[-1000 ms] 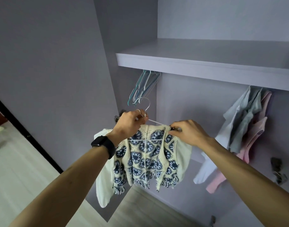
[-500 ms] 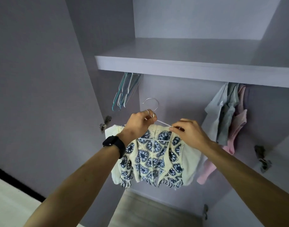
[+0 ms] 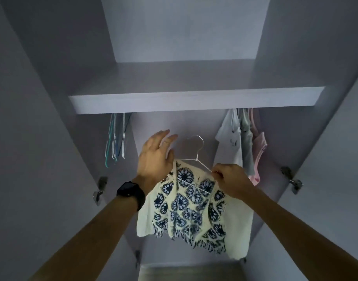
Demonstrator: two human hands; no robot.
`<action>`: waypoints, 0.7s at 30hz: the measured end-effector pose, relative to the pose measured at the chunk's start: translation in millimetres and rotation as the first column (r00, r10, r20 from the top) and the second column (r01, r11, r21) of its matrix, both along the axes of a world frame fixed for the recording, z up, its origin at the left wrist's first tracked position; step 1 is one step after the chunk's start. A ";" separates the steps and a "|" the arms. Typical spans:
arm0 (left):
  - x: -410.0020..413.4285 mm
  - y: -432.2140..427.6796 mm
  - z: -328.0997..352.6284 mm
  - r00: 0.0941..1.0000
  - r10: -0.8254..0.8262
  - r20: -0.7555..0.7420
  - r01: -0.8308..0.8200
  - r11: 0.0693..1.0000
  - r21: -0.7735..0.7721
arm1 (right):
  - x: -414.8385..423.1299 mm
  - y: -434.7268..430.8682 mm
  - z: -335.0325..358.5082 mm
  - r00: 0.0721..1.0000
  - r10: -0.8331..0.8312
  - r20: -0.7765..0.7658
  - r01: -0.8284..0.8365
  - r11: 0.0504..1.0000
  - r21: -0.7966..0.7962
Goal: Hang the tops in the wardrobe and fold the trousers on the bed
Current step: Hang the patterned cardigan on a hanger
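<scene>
A cream knitted top with blue flower patterns hangs on a white wire hanger inside the open wardrobe, below the shelf. My right hand pinches the hanger's right arm together with the top's shoulder. My left hand is raised beside the hanger's left end with its fingers spread and holds nothing. The hanger's hook points up, short of the rail, which the shelf hides.
A wide shelf spans the wardrobe above the hands. Several empty hangers hang at the left. Grey, white and pink tops hang at the right. Door hinges stick out on both side walls.
My left hand has let go of the hanger's neck and opened up. The view has swung to face the wardrobe squarely, and the top now hangs from my right hand alone.
</scene>
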State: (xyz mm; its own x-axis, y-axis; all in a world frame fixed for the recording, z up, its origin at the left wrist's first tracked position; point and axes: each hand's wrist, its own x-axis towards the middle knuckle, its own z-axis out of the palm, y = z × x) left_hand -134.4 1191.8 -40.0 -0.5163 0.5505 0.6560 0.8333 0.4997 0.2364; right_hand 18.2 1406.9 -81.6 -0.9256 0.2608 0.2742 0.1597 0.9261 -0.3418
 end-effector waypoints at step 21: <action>-58.3 113.5 25.8 0.940 0.254 -0.228 -0.228 0.964 0.135 | -65.5 60.7 -18.0 0.938 -0.337 0.078 0.340 0.858 -0.384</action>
